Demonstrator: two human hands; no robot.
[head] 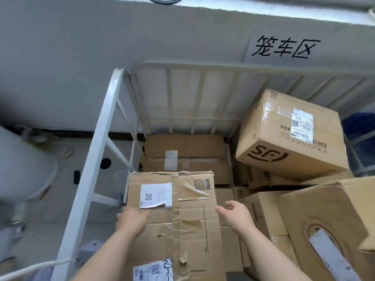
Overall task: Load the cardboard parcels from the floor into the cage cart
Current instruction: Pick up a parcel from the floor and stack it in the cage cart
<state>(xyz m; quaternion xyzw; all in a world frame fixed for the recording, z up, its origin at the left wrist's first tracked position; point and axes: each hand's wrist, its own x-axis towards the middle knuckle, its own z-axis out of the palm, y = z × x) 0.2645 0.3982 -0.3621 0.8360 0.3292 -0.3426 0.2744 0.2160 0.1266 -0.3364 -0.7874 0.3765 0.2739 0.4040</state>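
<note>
A worn, taped cardboard parcel (182,216) with white labels lies flat inside the white cage cart (105,126), at its near left. My left hand (132,220) rests on the parcel's left edge, fingers curled over its side. My right hand (236,214) hovers just off the parcel's right edge, fingers relaxed and holding nothing. Under and behind it lies another flat parcel (186,157) with a white label.
A big SF-printed box (292,134) sits tilted on other boxes at the cart's right. A large box with an oval cut-out (328,232) fills the near right. The grey wall carries a paper sign (284,47). A white round object (22,165) stands on the floor at the left.
</note>
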